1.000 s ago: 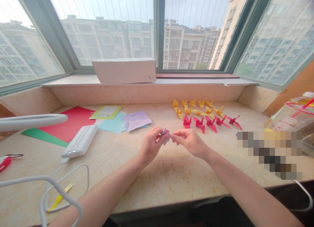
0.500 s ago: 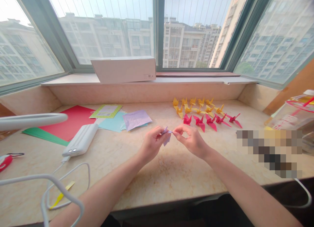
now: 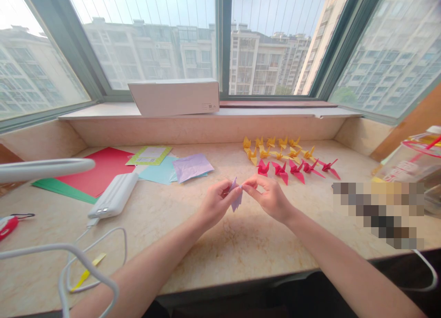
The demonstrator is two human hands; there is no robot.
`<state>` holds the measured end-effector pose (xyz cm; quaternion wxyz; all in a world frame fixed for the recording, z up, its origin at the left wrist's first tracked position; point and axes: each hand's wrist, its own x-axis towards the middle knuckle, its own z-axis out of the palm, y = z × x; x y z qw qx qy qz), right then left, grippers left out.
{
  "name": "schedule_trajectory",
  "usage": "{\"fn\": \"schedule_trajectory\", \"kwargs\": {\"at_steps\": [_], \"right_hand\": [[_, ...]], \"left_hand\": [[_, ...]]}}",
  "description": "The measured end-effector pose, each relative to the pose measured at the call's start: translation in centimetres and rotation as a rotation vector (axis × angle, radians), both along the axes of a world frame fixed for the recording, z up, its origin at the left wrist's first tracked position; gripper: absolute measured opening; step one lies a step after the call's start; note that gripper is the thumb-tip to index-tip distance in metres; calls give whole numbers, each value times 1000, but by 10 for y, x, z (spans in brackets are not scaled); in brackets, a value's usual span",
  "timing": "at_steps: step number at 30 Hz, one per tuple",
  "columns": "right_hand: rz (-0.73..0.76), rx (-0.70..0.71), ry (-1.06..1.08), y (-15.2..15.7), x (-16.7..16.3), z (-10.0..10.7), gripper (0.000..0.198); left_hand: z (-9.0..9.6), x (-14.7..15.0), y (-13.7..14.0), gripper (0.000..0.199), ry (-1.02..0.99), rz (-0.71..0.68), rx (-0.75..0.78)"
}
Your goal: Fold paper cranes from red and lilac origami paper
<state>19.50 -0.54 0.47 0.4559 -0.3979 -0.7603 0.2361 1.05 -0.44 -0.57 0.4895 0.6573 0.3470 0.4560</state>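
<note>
Above the marble-patterned counter [image 3: 220, 244], a small folded piece of purple paper [image 3: 236, 202] hangs between my hands. My left hand [image 3: 217, 201] is closed on its left side, thumb pressed against the fingers. With thumb and forefinger my right hand [image 3: 268, 196] pinches its upper right tip. Part of the paper is hidden by my left fingers. Farther back on the right stand rows of yellow paper cranes [image 3: 264, 152], with a row of red paper cranes [image 3: 296, 170] in front of them.
Purple sheets [image 3: 193, 167], blue sheets [image 3: 156, 171] and red paper [image 3: 99, 173] lie back left. Near them are a white power bank [image 3: 113, 196] and a looping white cable [image 3: 93, 258]. A plastic cup [image 3: 409, 162] stands right; a white box [image 3: 175, 97] sits on the sill.
The purple paper has turned in my fingers, and more of it now hangs below them. Both hands stay in nearly the same place.
</note>
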Motion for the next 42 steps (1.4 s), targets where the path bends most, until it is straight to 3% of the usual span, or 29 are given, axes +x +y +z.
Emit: {"fn": "schedule_trajectory", "kwargs": {"at_steps": [9,15,23,28,31,36,42], "right_hand": [[50,-257,194,2,2,0,34],[74,-285,157,0,3,3,31],[40,-60,88,-2,0,4,21],[90,-131,131,0,-2,1,22],[92,-220,186,1,-4,-1,26],[48,-266,236,3,-10,-6,31],[-14,-264,312,7,-11,-10,34]], "left_hand": [[7,-1,-2,33,-16,3,-11],[8,-2,-2,33,-7,-3,-8],[4,-5,1,36,122,51,82],[3,-7,2,39,226,98,119],[1,-3,1,40,181,111,82],[3,1,2,38,19,3,-28],[10,-3,2,41,-24,-90,-123]]}}
